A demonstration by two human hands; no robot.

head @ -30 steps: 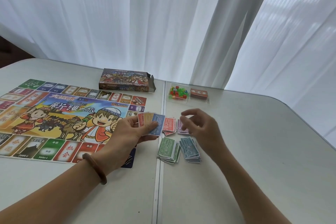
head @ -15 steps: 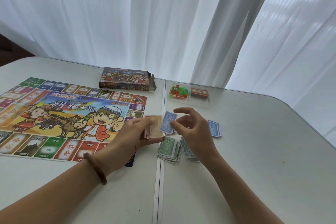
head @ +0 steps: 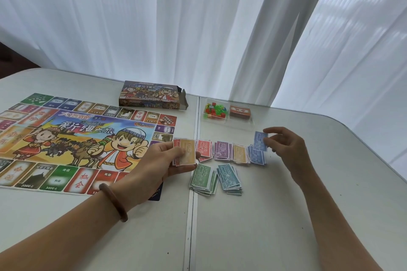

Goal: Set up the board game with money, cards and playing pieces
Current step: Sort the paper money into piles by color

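1. Here, your game board (head: pixel 77 138) lies flat on the left of the table (head: pixel 286 215), with its open box (head: pixel 152 97) just beyond the far edge.
2. The money piles (head: pixel 229 154) sit right of it: four in a row, two nearer.
3. Your left hand (head: pixel 163 160) grips a stack of notes (head: pixel 187 154), fingers curled round it.
4. Your right hand (head: pixel 286 147) pinches one blue note (head: pixel 260 141) over the row's right end.
5. The playing pieces (head: pixel 214 111) and cards (head: pixel 240 112) lie far back, in a tray (head: pixel 226 122).

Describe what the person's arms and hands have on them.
Both forearms are bare, with no sleeves in view. The left wrist wears a smooth, rounded brown bangle. The right wrist has nothing on it. No rings show on the left hand or the right hand.
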